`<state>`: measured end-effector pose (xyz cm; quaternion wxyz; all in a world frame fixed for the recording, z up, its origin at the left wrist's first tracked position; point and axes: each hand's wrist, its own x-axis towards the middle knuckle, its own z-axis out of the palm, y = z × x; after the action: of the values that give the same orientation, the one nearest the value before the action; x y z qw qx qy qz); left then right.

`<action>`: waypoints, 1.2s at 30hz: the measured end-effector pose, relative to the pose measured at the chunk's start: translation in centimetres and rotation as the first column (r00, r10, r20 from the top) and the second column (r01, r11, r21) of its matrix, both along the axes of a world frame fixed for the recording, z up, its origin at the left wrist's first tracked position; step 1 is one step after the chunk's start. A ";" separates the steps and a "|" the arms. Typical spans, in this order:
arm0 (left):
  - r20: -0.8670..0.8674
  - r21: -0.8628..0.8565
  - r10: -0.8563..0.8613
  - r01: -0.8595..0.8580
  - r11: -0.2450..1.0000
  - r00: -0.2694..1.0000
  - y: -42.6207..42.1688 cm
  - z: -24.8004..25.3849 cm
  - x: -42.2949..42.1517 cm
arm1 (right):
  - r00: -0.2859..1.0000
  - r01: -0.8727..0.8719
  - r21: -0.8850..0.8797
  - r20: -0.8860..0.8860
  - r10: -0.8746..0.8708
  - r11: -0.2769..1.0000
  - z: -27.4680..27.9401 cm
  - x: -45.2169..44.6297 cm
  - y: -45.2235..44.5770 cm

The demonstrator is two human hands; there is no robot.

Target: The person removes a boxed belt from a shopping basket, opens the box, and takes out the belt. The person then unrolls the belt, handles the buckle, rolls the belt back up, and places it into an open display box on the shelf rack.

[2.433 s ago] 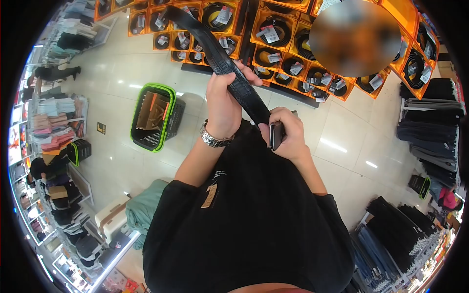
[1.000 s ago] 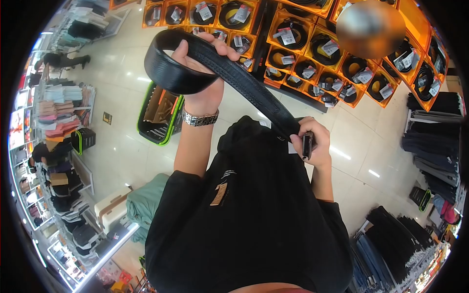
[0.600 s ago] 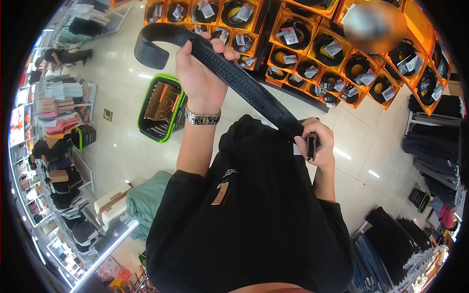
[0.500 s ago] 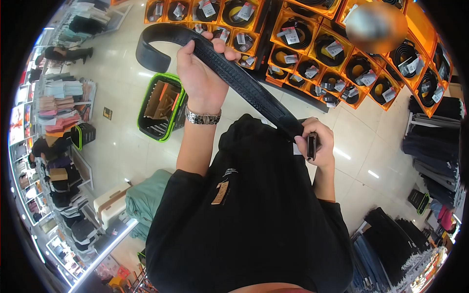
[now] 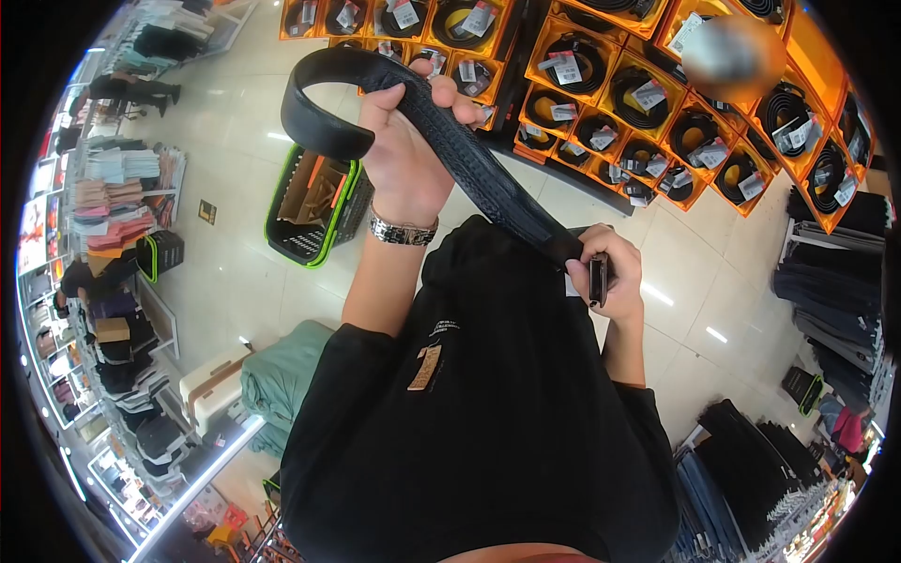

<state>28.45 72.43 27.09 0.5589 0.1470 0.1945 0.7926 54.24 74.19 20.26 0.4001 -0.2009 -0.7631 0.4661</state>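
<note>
Orange boxes [image 5: 802, 56] and a basket [image 5: 342, 211] stood beyond the belt [image 5: 481, 183], held aslant before you, its curled tail [image 5: 324, 127] free. Your left hand [image 5: 410, 167], half closed, pinched the belt; your right hand [image 5: 619, 272] clenched its buckle [image 5: 598, 281]. A slackened left thumb [image 5: 383, 101] might have let the belt slip.

a pale, glossy floor of large square tiles [image 5: 676, 328] stretches all around, catching thin white streaks of reflected light [image 5: 717, 335]. ahead stands a tiered, bright orange display stand with square compartments [image 5: 815, 56]; at lower left runs a straight, brightly lit white edge [image 5: 202, 487].
</note>
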 end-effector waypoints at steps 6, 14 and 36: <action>0.016 -0.039 -0.031 0.032 0.999 0.999 0.3 -0.2 0.5 | 1.000 0.013 -0.001 0.002 -0.013 1.000 0.3 -0.2 0.0; 0.082 -0.080 -0.029 0.035 0.996 0.996 -0.1 0.4 1.8 | 0.999 0.051 0.020 0.018 -0.051 0.999 0.3 -0.5 0.0; 0.196 -0.126 -0.046 0.072 0.989 0.980 0.1 -0.8 2.3 | 0.991 0.091 0.042 0.093 -0.095 0.995 0.3 -0.6 0.0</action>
<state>30.73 72.48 26.24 0.6070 0.0382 0.1871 0.7714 53.62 74.19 20.54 0.3885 -0.2506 -0.7796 0.4226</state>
